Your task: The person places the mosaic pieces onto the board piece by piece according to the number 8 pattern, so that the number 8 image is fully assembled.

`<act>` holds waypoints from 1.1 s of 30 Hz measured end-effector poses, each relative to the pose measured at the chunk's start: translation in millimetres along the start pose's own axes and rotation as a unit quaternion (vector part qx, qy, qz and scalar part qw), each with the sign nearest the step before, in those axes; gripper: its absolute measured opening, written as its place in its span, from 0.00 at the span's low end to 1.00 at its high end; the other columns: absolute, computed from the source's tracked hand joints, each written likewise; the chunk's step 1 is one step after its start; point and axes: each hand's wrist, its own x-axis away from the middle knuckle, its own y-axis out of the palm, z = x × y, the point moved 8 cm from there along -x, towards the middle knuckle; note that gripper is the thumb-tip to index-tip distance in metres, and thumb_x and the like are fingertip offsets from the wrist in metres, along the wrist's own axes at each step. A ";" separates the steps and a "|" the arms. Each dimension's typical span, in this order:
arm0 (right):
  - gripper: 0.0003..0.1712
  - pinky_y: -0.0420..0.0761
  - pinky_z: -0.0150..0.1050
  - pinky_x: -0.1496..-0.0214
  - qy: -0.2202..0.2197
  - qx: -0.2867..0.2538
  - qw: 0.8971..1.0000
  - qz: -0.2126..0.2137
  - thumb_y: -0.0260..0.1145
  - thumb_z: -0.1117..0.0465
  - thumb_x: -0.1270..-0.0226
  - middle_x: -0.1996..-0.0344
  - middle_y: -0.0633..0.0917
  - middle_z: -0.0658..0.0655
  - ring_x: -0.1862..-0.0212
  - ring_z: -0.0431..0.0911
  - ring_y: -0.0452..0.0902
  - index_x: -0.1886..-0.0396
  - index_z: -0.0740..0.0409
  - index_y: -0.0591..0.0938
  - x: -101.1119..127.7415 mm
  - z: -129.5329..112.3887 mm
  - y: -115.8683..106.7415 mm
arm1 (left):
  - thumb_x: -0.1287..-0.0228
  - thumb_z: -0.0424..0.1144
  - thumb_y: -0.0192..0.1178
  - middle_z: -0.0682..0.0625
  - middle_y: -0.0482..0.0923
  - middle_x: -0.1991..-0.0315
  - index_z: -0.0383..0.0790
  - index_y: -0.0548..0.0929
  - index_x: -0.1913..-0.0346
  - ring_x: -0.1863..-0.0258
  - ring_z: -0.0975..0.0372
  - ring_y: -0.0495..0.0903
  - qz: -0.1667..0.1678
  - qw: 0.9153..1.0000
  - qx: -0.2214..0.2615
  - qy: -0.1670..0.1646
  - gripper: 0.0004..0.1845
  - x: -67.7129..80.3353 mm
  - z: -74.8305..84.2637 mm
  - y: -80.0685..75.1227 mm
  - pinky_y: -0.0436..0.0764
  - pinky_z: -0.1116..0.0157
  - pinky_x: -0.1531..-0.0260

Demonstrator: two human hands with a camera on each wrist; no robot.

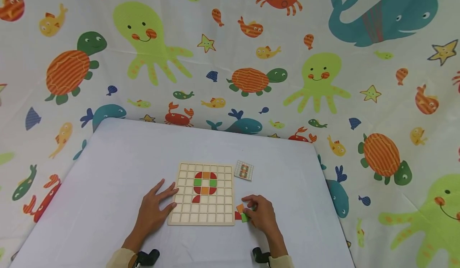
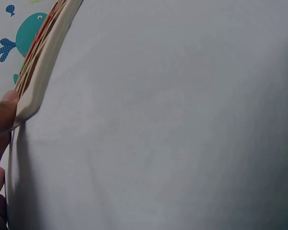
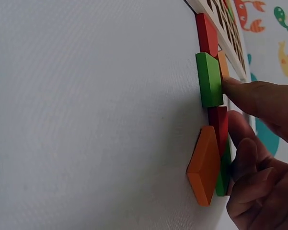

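A wooden grid board [image 1: 215, 210] lies on the white table. Set in its upper squares is a ring of red, orange and green tiles, with one rounded red tile [image 1: 196, 199] below it. My left hand [image 1: 152, 208] rests at the board's left edge, fingers spread and thumb touching the rim. Off the lower right corner, my right hand [image 1: 263, 214] bends its fingers over a cluster of loose tiles. Among them are a green tile [image 3: 210, 79], a red tile [image 3: 207, 34] and an orange tile [image 3: 204, 165]. One fingertip touches the tiles beside the green one.
A small pattern card [image 1: 244, 170] lies to the right of the board's upper corner. Behind the table [image 1: 125, 160] hangs a cloth [image 1: 215, 28] printed with sea animals. Dark wrist devices sit on both forearms.
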 end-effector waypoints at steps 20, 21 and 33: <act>0.12 0.73 0.32 0.76 0.011 -0.071 0.997 0.021 0.82 0.63 0.41 0.70 0.86 0.48 0.72 0.41 0.72 0.66 0.48 0.84 -3.2 6.9 4.4 | 0.42 0.34 0.78 0.44 0.80 0.29 0.45 0.88 0.37 0.22 0.35 0.65 0.000 1.000 0.000 0.003 0.27 -1.3 1.1 0.6 0.66 0.26 0.32; 0.12 0.73 0.32 0.76 0.012 -0.083 0.996 0.029 0.82 0.63 0.40 0.70 0.86 0.48 0.73 0.41 0.72 0.65 0.48 0.84 -2.9 6.1 3.6 | 0.41 0.34 0.78 0.44 0.80 0.28 0.45 0.88 0.37 0.22 0.35 0.65 0.000 1.000 -0.001 0.003 0.27 -1.1 1.0 0.9 0.66 0.26 0.32; 0.06 0.69 0.29 0.77 -0.045 -0.173 0.983 0.045 0.82 0.56 0.39 0.69 0.92 0.48 0.78 0.38 0.70 0.67 0.43 0.90 -14.4 -44.1 21.2 | 0.42 0.35 0.77 0.42 0.79 0.28 0.45 0.88 0.36 0.22 0.35 0.65 0.000 1.000 0.003 0.004 0.28 -1.1 -2.0 1.2 0.65 0.25 0.33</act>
